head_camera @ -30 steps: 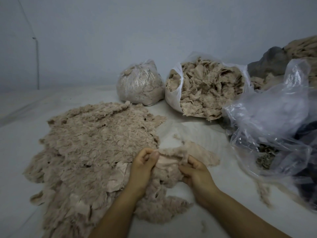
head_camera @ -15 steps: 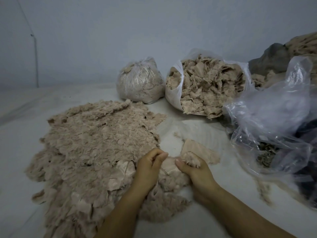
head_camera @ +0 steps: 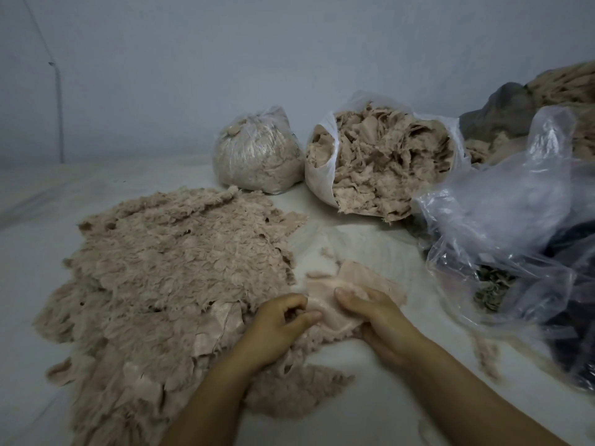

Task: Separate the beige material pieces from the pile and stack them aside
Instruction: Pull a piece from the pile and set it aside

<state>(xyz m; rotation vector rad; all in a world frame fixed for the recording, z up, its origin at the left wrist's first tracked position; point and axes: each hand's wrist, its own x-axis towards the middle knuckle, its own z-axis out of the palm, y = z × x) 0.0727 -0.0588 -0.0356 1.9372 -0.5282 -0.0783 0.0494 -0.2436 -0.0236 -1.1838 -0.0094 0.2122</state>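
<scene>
Beige material piece (head_camera: 325, 304) pinched between left hand (head_camera: 278, 320) and right hand (head_camera: 375, 313).

You sit in a bare sorting workroom. Far from you, stuffed plastic bags (head_camera: 380, 162) of scraps line a blank wall (head_camera: 289, 59).

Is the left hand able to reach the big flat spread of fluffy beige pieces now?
Probably yes: the left hand sits at the edge of the big flat spread of fluffy beige pieces, nothing between. But it pinches a smooth beige piece with the right hand.
</scene>
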